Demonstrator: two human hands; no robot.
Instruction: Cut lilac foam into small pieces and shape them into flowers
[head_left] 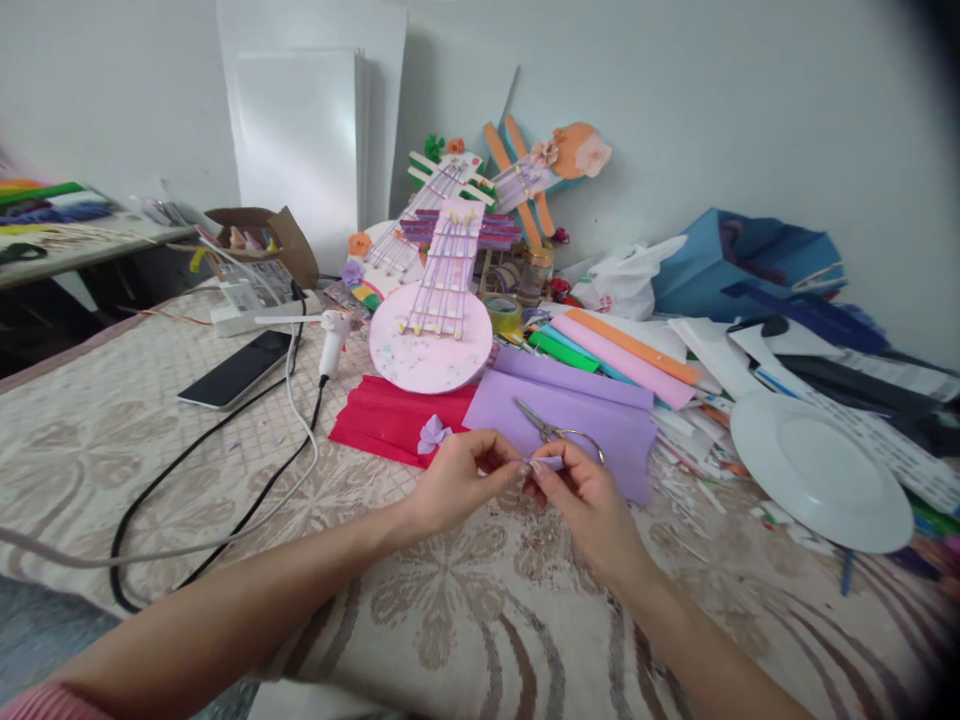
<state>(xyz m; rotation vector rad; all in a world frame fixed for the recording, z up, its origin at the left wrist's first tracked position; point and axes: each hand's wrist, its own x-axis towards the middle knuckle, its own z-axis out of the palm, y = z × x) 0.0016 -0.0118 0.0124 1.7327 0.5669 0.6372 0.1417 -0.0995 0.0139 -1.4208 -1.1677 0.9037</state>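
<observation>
Between both hands, close to the front of the work area, is a small piece of purple crepe paper [551,463]. My left hand [469,475] pinches it from the left, and my right hand [589,495] pinches it from the right; the fingertips nearly meet and partly hide it. Just behind my right hand lie scissors [536,418] on a sheet of purple crepe paper [499,395]. A small purple paper flower [433,434] rests on red crepe paper [382,420] beyond my left hand. Farther back leans a pink paper instrument model [431,350] with purple strings.
On the left are a glue gun [332,345], a black phone [238,370] and looping cables [289,400]. Rolled coloured paper [622,350], paper scraps and a white plate [821,470] crowd the right. A blue bag [697,265] stands at the back.
</observation>
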